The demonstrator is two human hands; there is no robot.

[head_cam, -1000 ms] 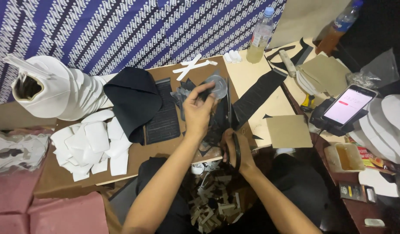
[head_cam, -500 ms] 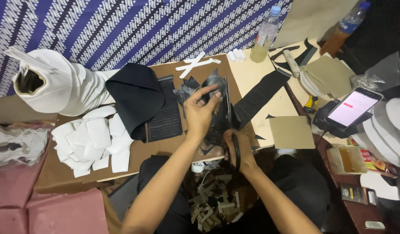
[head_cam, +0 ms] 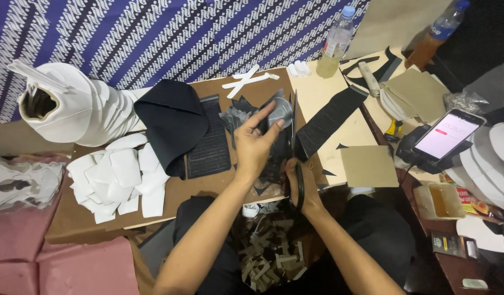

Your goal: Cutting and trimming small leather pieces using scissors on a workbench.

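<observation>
My left hand (head_cam: 256,146) pinches a grey-black piece of sheet material (head_cam: 280,112) and holds it up over the brown work board (head_cam: 208,186). My right hand (head_cam: 302,184) grips the black handles of a pair of scissors (head_cam: 296,164), whose blades point away from me into the sheet's edge. More dark cut pieces (head_cam: 238,112) lie just beyond my left hand. A black textured strip (head_cam: 329,120) lies to the right of the scissors.
A stack of white cut shapes (head_cam: 121,177) and a roll of white pieces (head_cam: 71,106) sit left. Black fabric (head_cam: 173,123) lies beside them. Right: a phone (head_cam: 449,134), two bottles (head_cam: 335,43), tan sheets (head_cam: 418,93), a brown square (head_cam: 368,166). Scraps (head_cam: 268,257) fill my lap.
My left hand has turned and lifted the sheet a little while the scissors stay at its edge. The view has shifted slightly.
</observation>
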